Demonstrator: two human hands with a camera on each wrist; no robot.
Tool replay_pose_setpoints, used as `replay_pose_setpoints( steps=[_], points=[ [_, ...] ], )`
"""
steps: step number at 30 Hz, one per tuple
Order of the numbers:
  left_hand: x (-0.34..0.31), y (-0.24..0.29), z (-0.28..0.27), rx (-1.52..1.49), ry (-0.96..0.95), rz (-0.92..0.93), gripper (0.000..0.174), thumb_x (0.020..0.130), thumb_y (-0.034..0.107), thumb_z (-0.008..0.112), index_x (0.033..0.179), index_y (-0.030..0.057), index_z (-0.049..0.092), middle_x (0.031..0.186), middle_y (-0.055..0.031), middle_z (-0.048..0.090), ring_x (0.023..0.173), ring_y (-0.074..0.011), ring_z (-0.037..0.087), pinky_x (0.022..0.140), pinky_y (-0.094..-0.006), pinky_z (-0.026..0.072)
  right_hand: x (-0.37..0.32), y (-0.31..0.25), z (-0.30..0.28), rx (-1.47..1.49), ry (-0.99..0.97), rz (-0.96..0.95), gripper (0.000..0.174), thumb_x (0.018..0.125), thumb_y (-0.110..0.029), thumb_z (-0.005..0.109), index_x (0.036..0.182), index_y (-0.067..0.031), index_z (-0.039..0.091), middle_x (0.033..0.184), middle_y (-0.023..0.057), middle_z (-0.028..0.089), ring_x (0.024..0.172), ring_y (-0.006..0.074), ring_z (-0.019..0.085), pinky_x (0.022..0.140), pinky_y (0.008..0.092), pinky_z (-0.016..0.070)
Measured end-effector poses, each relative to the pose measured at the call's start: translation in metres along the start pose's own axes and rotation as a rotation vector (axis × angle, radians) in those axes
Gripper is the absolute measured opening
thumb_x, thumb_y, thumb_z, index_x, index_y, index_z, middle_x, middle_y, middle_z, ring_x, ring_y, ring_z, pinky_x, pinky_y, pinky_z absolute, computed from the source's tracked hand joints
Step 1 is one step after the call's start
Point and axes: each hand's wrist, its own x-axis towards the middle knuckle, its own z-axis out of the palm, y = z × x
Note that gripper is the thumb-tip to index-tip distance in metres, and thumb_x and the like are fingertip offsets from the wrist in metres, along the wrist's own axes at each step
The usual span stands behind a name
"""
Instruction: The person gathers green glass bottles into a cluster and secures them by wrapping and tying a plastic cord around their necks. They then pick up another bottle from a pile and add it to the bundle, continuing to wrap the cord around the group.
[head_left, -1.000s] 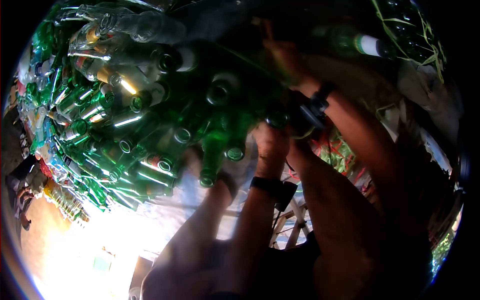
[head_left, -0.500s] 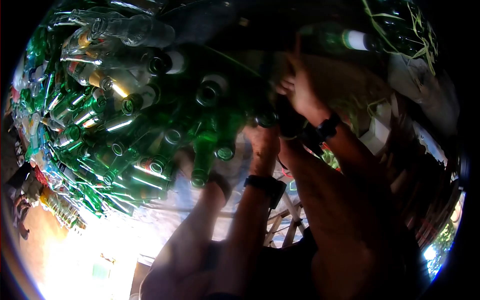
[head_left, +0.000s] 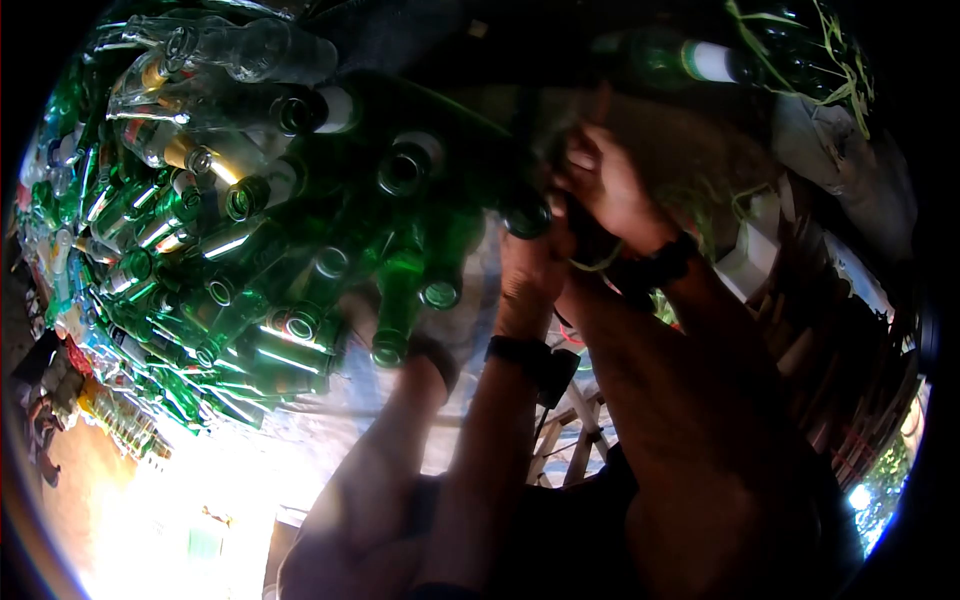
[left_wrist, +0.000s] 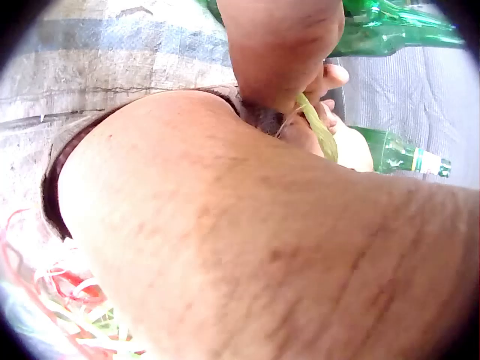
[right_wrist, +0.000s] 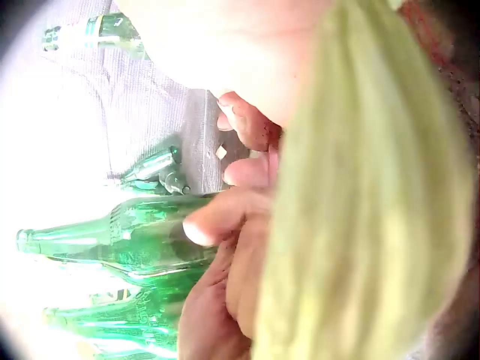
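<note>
Several green glass bottles are packed together, necks toward me, just left of the hands in the head view. My left hand is curled low beside them, under one bottle mouth, and grips a yellow-green plant strip. My right hand comes in close from the right, its fingers bent and pinching at the same strip. The loose strip hangs large and blurred before the right wrist camera. In that view the left thumb lies against a green bottle. The grip itself is partly hidden between the hands.
A large heap of green and clear bottles spreads on the left. One green bottle with a white label lies at the back right, near long green leaves. A whitish sack is at the right. My bare legs frame the hands.
My right hand has drawn down and back from far out to beside the left hand, its fingers now bent. The left hand stays by the bottles. The view has shifted slightly.
</note>
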Motion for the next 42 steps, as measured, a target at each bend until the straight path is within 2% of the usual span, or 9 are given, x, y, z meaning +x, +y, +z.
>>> replay_pose_setpoints(
  steps=[1, 11, 14, 23, 25, 29, 34, 38, 42],
  points=[
    [-0.006, 0.016, 0.014, -0.373, 0.062, -0.256, 0.019, 0.110, 0.031, 0.050, 0.102, 0.0165, 0.059, 0.071, 0.0076, 0.045, 0.048, -0.0023, 0.032, 0.039, -0.0225, 0.0208, 0.000, -0.001, -0.006, 0.002, -0.017, 0.028, 0.028, 0.101, -0.035, 0.062, 0.088, -0.0109, 0.059, 0.064, -0.0064, 0.039, 0.054, 0.0094, 0.036, 0.064, 0.0321, 0.0465],
    [-0.004, 0.009, 0.002, -0.363, 0.005, -0.188, 0.015, 0.109, 0.031, 0.055, 0.110, 0.0172, 0.059, 0.087, 0.0047, 0.065, 0.047, -0.0021, 0.034, 0.038, -0.0199, 0.0260, -0.056, -0.043, -0.020, -0.584, 0.127, 0.059, 0.032, 0.103, -0.039, 0.061, 0.095, -0.0076, 0.063, 0.070, -0.0059, 0.045, 0.058, 0.0070, 0.041, 0.060, 0.0280, 0.0440],
    [-0.007, 0.012, 0.004, -0.346, 0.043, -0.163, 0.014, 0.108, 0.031, 0.056, 0.110, 0.0174, 0.060, 0.091, 0.0025, 0.069, 0.046, -0.0022, 0.034, 0.039, -0.0198, 0.0264, -0.041, -0.054, -0.060, -1.430, 0.243, -0.540, 0.021, 0.101, -0.022, 0.066, 0.094, -0.0023, 0.066, 0.072, -0.0016, 0.054, 0.065, 0.0078, 0.050, 0.057, 0.0266, 0.0412],
    [-0.003, -0.003, -0.011, -0.293, 0.011, -0.119, 0.014, 0.106, 0.021, 0.056, 0.116, 0.0137, 0.061, 0.103, -0.0026, 0.071, 0.051, -0.0011, 0.040, 0.041, -0.0179, 0.0298, -0.030, -0.029, 0.029, -1.070, -0.121, -0.233, 0.019, 0.094, -0.018, 0.073, 0.101, -0.0013, 0.073, 0.081, 0.0047, 0.070, 0.071, 0.0103, 0.063, 0.062, 0.0299, 0.0520],
    [-0.003, -0.014, -0.021, 0.701, -0.016, 0.541, 0.023, 0.099, 0.010, 0.055, 0.121, 0.0088, 0.060, 0.107, -0.0065, 0.069, 0.063, -0.0116, 0.057, 0.053, -0.0247, 0.0462, -0.011, -0.025, 0.027, -1.224, -0.154, -0.183, 0.021, 0.092, -0.019, 0.074, 0.101, -0.0009, 0.073, 0.082, 0.0051, 0.070, 0.072, 0.0109, 0.065, 0.060, 0.0296, 0.0525],
    [-0.007, -0.005, -0.023, 0.397, -0.098, 0.158, 0.029, 0.092, 0.004, 0.054, 0.119, 0.0056, 0.061, 0.111, -0.0114, 0.068, 0.086, -0.0281, 0.067, 0.074, -0.0362, 0.0550, -0.010, -0.031, 0.037, -1.115, -0.185, 0.031, 0.028, 0.086, -0.024, 0.079, 0.099, -0.0002, 0.073, 0.081, 0.0060, 0.069, 0.069, 0.0126, 0.065, 0.056, 0.0276, 0.0530],
    [-0.016, 0.004, -0.007, 0.795, -0.054, 0.699, 0.018, 0.095, 0.004, 0.052, 0.106, 0.0053, 0.067, 0.104, -0.0149, 0.068, 0.094, -0.0368, 0.067, 0.084, -0.0414, 0.0546, -0.003, -0.025, 0.028, -1.036, -0.101, 0.106, 0.033, 0.085, -0.029, 0.080, 0.098, 0.0002, 0.073, 0.077, 0.0042, 0.066, 0.066, 0.0140, 0.063, 0.058, 0.0264, 0.0523],
    [-0.018, 0.005, -0.006, 0.608, 0.018, 0.453, 0.016, 0.097, 0.008, 0.053, 0.105, 0.0050, 0.067, 0.104, -0.0161, 0.069, 0.096, -0.0367, 0.068, 0.084, -0.0428, 0.0544, -0.024, -0.029, 0.046, -1.166, -0.071, -0.073, 0.030, 0.087, -0.028, 0.077, 0.100, -0.0002, 0.073, 0.079, 0.0064, 0.069, 0.074, 0.0162, 0.066, 0.064, 0.0313, 0.0542],
    [-0.020, 0.005, -0.009, 1.031, 0.103, 0.673, 0.018, 0.098, 0.014, 0.055, 0.109, 0.0033, 0.066, 0.104, -0.0197, 0.070, 0.097, -0.0385, 0.068, 0.083, -0.0452, 0.0540, -0.013, -0.037, 0.049, -1.426, -0.243, -0.116, 0.028, 0.088, -0.026, 0.074, 0.100, -0.0008, 0.074, 0.085, 0.0110, 0.073, 0.082, 0.0186, 0.069, 0.072, 0.0356, 0.0549]
  ],
)
